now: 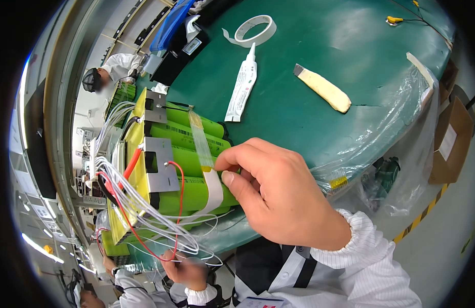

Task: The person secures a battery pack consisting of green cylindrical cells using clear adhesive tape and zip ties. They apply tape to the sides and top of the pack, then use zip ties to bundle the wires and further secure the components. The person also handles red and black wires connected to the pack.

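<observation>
A battery pack of bright green cylindrical cells [191, 153] lies tilted at the left table edge, with metal plates and a yellow board [140, 110] on its left side. Across the cells runs a clear ribbed strip [199, 136], meeting a white strip [213, 192] at a yellow tab. My right hand [281, 190] has thumb and forefinger pinched close beside that joint, against the cells; what is between the fingertips is hidden. Below the pack, my left hand [188, 272] is near the loose white wires [176, 236], partly blurred, its grip unclear. A thin red wire [182, 192] loops over the cells.
On the green table [288, 108] lie a white tube [242, 87], a tape roll [263, 31] and a blade with a wrapped handle [324, 90]. Plastic film [371, 138] covers the right edge; a cardboard box [450, 138] stands beyond. Other people work at left.
</observation>
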The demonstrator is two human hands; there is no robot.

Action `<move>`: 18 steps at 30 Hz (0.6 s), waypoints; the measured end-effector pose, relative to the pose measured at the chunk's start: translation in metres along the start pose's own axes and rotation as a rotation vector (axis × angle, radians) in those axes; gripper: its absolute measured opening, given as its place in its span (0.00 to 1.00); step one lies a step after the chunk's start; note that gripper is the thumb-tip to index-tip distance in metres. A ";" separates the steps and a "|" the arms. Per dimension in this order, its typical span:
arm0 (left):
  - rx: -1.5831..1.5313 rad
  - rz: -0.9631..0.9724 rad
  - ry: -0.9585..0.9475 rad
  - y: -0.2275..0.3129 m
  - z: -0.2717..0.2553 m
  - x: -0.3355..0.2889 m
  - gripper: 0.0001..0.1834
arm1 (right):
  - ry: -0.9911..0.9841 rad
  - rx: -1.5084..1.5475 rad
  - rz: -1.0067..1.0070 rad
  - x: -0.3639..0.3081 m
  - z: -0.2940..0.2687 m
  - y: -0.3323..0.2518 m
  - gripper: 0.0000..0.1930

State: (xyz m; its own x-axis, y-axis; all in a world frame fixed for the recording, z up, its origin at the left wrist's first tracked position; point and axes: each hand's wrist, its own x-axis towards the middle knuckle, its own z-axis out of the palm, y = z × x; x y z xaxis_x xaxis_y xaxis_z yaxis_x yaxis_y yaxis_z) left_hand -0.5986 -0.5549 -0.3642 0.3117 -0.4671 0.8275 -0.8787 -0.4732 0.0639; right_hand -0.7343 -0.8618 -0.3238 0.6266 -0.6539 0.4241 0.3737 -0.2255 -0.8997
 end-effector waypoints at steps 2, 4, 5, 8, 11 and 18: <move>0.031 -0.043 0.025 0.004 0.003 -0.001 0.07 | 0.016 -0.042 -0.027 -0.001 0.003 0.003 0.06; 0.007 -0.076 0.027 -0.002 0.001 -0.006 0.06 | 0.020 -0.057 -0.037 -0.001 0.004 0.004 0.05; -0.007 -0.093 0.027 -0.004 0.001 -0.007 0.06 | 0.014 -0.056 -0.029 -0.001 0.003 0.003 0.05; -0.019 -0.111 0.010 -0.001 -0.002 -0.005 0.06 | 0.009 -0.033 -0.032 -0.001 0.004 0.004 0.03; 0.002 -0.082 0.039 0.000 0.002 -0.004 0.07 | 0.004 -0.039 -0.039 0.000 0.005 0.004 0.02; -0.040 -0.106 -0.011 0.005 0.003 -0.002 0.09 | 0.013 -0.133 -0.061 0.003 0.008 0.008 0.03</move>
State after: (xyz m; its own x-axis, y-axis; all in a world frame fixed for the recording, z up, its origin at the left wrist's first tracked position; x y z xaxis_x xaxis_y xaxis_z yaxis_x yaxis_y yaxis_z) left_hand -0.6028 -0.5584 -0.3668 0.4075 -0.4239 0.8089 -0.8540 -0.4906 0.1732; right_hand -0.7244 -0.8597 -0.3289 0.5960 -0.6451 0.4781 0.3165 -0.3585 -0.8783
